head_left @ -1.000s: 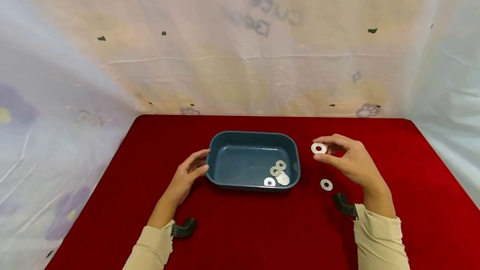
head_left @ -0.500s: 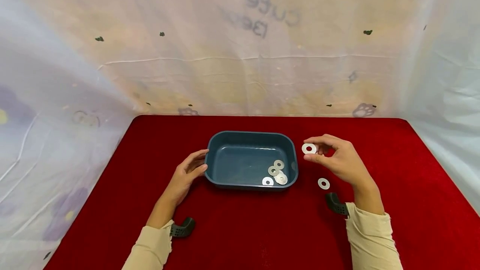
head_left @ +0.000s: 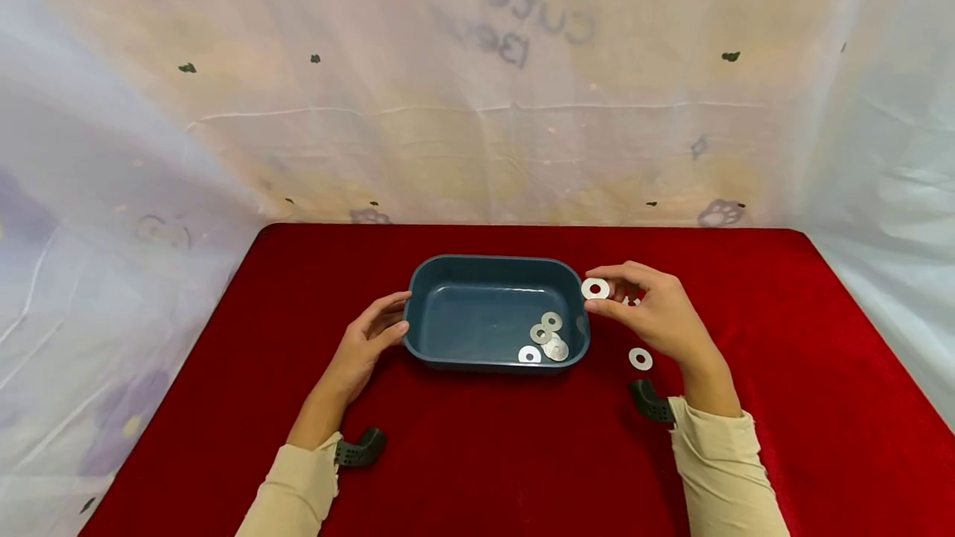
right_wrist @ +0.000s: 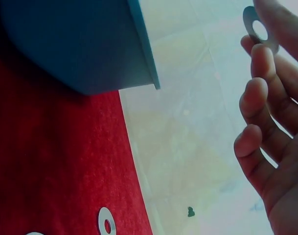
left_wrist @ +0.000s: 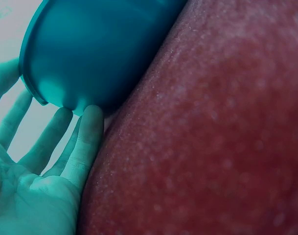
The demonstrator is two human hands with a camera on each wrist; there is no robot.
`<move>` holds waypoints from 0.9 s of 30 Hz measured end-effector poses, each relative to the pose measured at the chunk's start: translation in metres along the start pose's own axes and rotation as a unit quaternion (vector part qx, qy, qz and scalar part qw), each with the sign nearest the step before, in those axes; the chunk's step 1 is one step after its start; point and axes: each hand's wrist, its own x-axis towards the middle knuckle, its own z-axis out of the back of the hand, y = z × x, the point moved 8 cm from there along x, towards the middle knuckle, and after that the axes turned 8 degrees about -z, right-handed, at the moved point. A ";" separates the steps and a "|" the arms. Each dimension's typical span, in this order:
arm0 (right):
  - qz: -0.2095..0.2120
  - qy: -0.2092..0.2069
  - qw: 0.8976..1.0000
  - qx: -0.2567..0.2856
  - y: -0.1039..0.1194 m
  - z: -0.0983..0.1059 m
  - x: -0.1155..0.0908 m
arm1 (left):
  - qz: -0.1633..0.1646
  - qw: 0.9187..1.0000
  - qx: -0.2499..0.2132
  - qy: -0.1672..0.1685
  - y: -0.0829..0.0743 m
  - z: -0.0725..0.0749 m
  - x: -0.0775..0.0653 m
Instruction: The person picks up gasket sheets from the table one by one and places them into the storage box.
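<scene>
Between the thumb and fingertips of my right hand (head_left: 660, 313) a flat metal washer (head_left: 595, 279) is pinched, right at the bin's right rim in the head view. The right wrist view shows that washer (right_wrist: 248, 22) raised beside the bin, the other fingers curled below. A blue-grey rectangular bin (head_left: 477, 350) stands on the red cloth. Several washers (head_left: 556, 350) lie inside its front right corner, some overlapping. My left hand (head_left: 358, 355) touches the bin's left end. Its fingers (left_wrist: 48, 134) are extended, fingertips against the wall in the left wrist view.
On the red cloth (head_left: 477, 446), a loose washer (head_left: 640, 350) lies right of the bin. Another washer (head_left: 634, 302) shows partly behind my right hand. A pale printed curtain (head_left: 477, 147) rises behind and beside the table. Dark wrist mounts (head_left: 361, 448) stick out from both sleeves.
My right hand has moved left with the pinched washer, up to the bin's right rim, uncovering part of a washer on the cloth. The left hand stays at the bin.
</scene>
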 end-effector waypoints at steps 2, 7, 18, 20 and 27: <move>-0.001 -0.003 1.000 0.001 0.000 -0.001 0.001 | -0.002 1.000 0.001 0.001 -0.001 0.000 0.001; -0.004 0.008 1.000 -0.005 -0.001 -0.009 0.003 | -0.004 1.000 -0.003 0.002 -0.001 0.000 0.002; -0.021 0.074 0.996 -0.051 -0.006 -0.034 0.008 | -0.009 1.000 -0.008 0.003 0.000 0.000 0.001; -0.019 0.082 0.995 -0.058 -0.007 -0.037 0.008 | -0.010 1.000 -0.008 0.004 0.000 0.000 0.001; -0.033 0.061 0.995 -0.074 -0.019 -0.026 0.008 | -0.010 1.000 -0.008 0.003 0.001 0.001 0.002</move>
